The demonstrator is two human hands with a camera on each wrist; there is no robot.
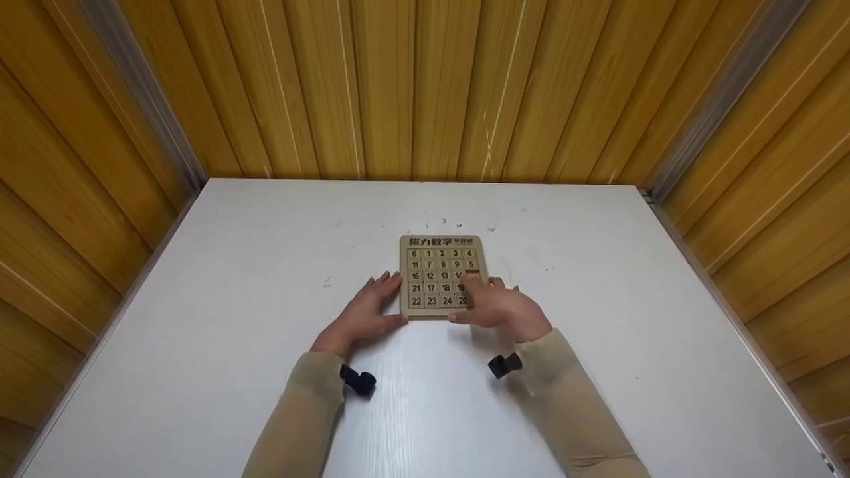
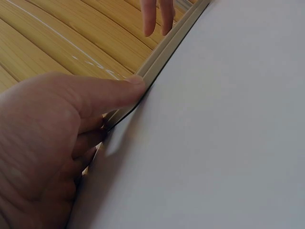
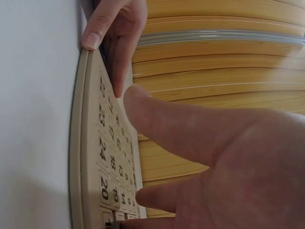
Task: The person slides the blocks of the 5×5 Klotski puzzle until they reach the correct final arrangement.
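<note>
A wooden number slide puzzle lies flat on the white table, its numbered tiles set in rows below a printed heading. My left hand holds the board at its near left corner, thumb on the near edge and fingers along the left side. Over the board's right side is my right hand, its index finger reaching onto the right-hand tiles. A brown gap shows below tile 5. In the right wrist view, the right thumb stands straight above the puzzle, while the fingertips by the lowest tiles are partly cut off.
The white table spreads around the board, with small dark marks beyond it. Yellow wood-look panels wall the back and both sides. A small black device sits on the left wrist, another on the right.
</note>
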